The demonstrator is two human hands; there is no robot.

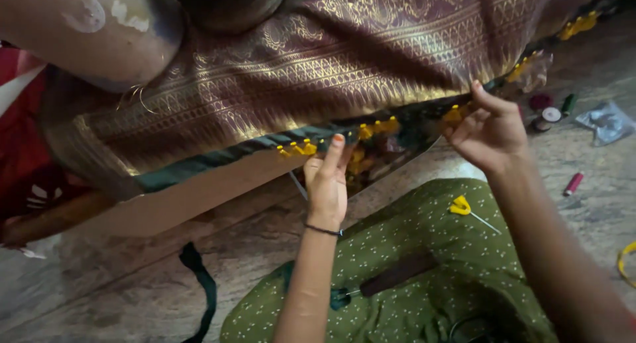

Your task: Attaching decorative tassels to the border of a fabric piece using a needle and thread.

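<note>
A maroon silk cloth with gold woven patterns (318, 58) hangs over a raised surface, its dark green border (218, 159) lined with small yellow tassels (298, 148). My left hand (327, 180) reaches up to the border, fingers pinching at the edge beside the tassels, with a black band on its wrist. Further right along the same border, my right hand (490, 131) grips the cloth edge next to another yellow tassel (454, 114). A loose yellow tassel on a thread (461, 206) lies on my green dotted lap (424, 263).
Thread spools (547, 116) and a red spool (574, 183) lie on the stone floor at right, near a clear plastic bag (606, 123). Scissors (371, 286) rest on my lap. A dark green strip (202, 283) trails on the floor. Red fabric (20, 137) lies at left.
</note>
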